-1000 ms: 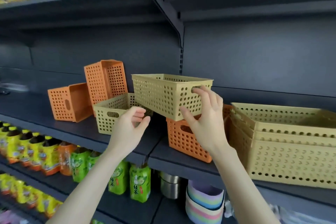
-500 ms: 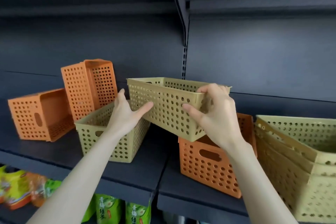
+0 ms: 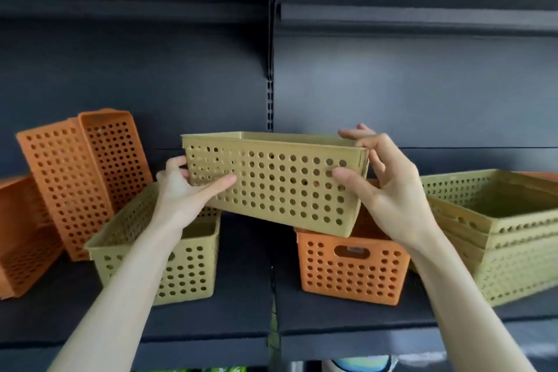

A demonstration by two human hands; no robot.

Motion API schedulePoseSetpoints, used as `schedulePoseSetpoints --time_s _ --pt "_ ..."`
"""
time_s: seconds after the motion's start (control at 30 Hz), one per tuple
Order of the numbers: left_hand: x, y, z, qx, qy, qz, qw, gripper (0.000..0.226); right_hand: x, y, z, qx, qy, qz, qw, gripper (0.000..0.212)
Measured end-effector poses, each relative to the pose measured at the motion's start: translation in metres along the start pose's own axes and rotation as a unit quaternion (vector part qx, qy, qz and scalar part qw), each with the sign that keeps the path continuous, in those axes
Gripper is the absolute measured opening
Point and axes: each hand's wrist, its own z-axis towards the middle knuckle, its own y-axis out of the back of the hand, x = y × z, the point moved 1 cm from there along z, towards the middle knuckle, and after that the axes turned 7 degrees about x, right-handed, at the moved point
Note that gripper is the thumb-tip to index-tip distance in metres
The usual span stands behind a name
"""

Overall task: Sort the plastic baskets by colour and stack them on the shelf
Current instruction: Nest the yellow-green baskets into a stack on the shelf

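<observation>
A yellow perforated basket is held in the air above the dark shelf. My left hand grips its left end and my right hand grips its right end. Below on the left stands another yellow basket. An orange basket stands under the held one's right end. A stack of yellow baskets sits at the right. At the left an orange basket leans on end, and one more orange basket lies on its side.
The shelf's dark back panel rises behind the baskets, with a slotted upright in the middle. Another shelf board runs overhead. Below the shelf's front edge, bits of coloured goods show.
My left hand has closed on the lifted yellow basket's left end, so both hands now hold it. The basket has turned level and broadside. The view has moved closer and up.
</observation>
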Motion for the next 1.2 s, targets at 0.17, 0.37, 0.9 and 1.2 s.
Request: schedulePoseSetpoints --time_s 0.17,0.37,0.9,1.2 --pt "-0.016 -0.018 -0.017 -0.025 -0.063 -0.081 0.994 0.09 0.011 0.024 -0.014 -0.052 -0.048 -0.025 0.997 0.021" --pt "-0.048 -0.06 -0.046 -0.069 -0.158 -0.105 0.979 0.074 0.019 0.067 -0.031 -0.135 -0.044 -0.079 0.987 0.026" --pt "-0.146 -0.247 -0.157 -0.09 -0.217 -0.15 0.96 0.071 -0.043 0.282 -0.101 -0.113 -0.12 0.044 0.985 0.088" --pt "-0.168 -0.32 -0.143 -0.092 -0.224 -0.097 0.965 0.081 -0.109 0.335 -0.089 -0.111 -0.119 0.093 0.982 0.089"
